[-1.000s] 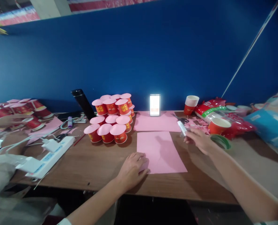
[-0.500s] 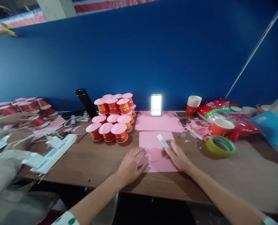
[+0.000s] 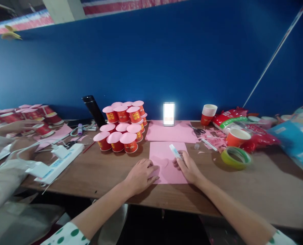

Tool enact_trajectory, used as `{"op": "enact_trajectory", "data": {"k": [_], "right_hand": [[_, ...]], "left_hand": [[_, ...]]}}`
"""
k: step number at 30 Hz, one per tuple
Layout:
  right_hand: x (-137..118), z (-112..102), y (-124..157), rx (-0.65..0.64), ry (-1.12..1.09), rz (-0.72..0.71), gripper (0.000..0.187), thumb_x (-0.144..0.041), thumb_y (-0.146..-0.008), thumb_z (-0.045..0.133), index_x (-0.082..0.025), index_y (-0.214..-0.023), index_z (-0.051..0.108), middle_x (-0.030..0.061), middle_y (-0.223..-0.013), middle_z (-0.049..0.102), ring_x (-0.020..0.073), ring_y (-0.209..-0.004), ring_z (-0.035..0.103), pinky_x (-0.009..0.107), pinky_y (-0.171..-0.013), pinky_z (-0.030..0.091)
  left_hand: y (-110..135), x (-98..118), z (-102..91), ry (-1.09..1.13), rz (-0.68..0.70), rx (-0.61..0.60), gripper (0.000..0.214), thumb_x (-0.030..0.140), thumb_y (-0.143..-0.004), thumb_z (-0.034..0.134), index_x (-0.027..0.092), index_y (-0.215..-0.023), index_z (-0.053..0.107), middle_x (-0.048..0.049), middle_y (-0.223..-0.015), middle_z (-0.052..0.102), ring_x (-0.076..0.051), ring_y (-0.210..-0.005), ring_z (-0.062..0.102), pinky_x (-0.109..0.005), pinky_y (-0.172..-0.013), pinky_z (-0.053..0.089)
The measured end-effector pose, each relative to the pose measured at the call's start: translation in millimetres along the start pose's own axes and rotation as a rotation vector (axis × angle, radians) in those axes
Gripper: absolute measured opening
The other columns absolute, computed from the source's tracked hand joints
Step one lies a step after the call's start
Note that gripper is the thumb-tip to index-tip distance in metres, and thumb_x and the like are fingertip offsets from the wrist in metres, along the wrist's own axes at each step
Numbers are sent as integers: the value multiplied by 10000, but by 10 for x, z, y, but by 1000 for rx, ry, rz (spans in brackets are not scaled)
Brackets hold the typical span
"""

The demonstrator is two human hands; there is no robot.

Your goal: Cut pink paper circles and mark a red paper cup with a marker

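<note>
My right hand (image 3: 188, 166) is closed around a white glue stick (image 3: 175, 152) with a pale blue label, which points up and to the left. Beneath it lies a pink paper sheet (image 3: 158, 149) on the table. A curved edge of a pink paper circle (image 3: 164, 163) shows faintly on that sheet, between my hands. My left hand (image 3: 141, 175) rests at the sheet's left edge, thumb apart from the fingers and nothing gripped. Left of the sheet stand stacked red paper cups (image 3: 131, 147) topped with pink paper discs.
Behind the sheet lie more pink paper (image 3: 166, 134), a bright phone (image 3: 169, 114) and scissors (image 3: 196, 130). Tape (image 3: 235, 158), an orange-red cup (image 3: 238, 137) and paper scraps (image 3: 216, 139) are at right. A power strip (image 3: 62, 163) and another person's sleeve (image 3: 3, 183) are at left.
The round outline on the sheet, nearly whole before, now shows only as a short curve. My left hand's fingers have shifted slightly; my right hand keeps the glue stick. The view has shifted slightly.
</note>
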State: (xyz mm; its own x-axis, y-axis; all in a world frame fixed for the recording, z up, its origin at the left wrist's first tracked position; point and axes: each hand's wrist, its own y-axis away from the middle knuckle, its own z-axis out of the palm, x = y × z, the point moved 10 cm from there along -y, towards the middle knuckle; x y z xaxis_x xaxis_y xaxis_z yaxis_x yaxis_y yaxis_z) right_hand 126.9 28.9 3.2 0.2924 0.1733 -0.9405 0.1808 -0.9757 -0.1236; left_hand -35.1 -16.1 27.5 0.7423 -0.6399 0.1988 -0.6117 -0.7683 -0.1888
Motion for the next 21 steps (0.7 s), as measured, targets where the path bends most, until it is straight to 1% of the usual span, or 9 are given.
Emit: {"op": "enact_trajectory", "data": {"k": [3,7,10,12,14,16,18,21], "right_hand": [[13,4,-6,-6,-14,-1,300,-449,-917,404,-194,-1074,426,61,-852,661,175,-710,648,326,-636,550],[-9,2,-1,-11,1,-18,305,-463,-919,408,-196,-1062,432,57,-846,661,173,-702,643,327,-627,544],[1,-2,2,-10,2,-14,311,-471,-919,413,-195,-1060,439,51,-835,662,171,-694,640,319,-617,539],[17,-4,1,-8,-7,-10,312,-474,-921,414,-197,-1061,439,47,-835,660,169,-693,638,314,-612,537],[32,-3,-1,-10,-11,-7,311,-472,-925,409,-196,-1065,437,46,-836,655,166,-694,637,313,-614,537],[38,3,-2,-18,-3,-2,306,-465,-929,404,-194,-1066,435,45,-834,651,164,-694,633,314,-621,537],[34,6,-3,-22,8,0,295,-454,-931,401,-192,-1060,434,43,-825,647,159,-684,626,313,-622,533],[19,9,-1,-21,11,1,282,-440,-930,400,-189,-1054,434,37,-811,641,153,-668,615,307,-615,527]], "left_hand": [[22,35,-47,14,-15,31,415,415,-908,472,214,-1264,543,-102,-1048,583,-237,-970,540,-418,-891,459],[65,-68,-93,53,-57,81,319,296,-913,457,159,-1184,552,-118,-1134,593,-240,-1056,529,-418,-955,435],[84,-157,-42,49,-41,60,340,235,-893,475,137,-1212,538,-131,-1269,557,-256,-1201,472,-432,-1037,383],[90,-163,-3,56,-12,35,327,227,-894,473,156,-1201,558,-113,-1284,561,-258,-1241,448,-434,-1057,365],[93,-127,-1,68,7,25,296,239,-899,476,183,-1163,595,-99,-1249,578,-252,-1203,475,-425,-1032,388],[93,-64,-28,83,13,24,286,261,-904,478,200,-1148,615,-99,-1194,591,-238,-1119,517,-407,-979,425],[90,1,-51,95,17,15,316,304,-911,478,208,-1186,603,-99,-1150,598,-229,-1058,535,-399,-939,445],[83,29,-100,103,24,44,354,318,-920,466,197,-1237,563,-100,-1159,597,-227,-1061,533,-398,-948,440]]}}
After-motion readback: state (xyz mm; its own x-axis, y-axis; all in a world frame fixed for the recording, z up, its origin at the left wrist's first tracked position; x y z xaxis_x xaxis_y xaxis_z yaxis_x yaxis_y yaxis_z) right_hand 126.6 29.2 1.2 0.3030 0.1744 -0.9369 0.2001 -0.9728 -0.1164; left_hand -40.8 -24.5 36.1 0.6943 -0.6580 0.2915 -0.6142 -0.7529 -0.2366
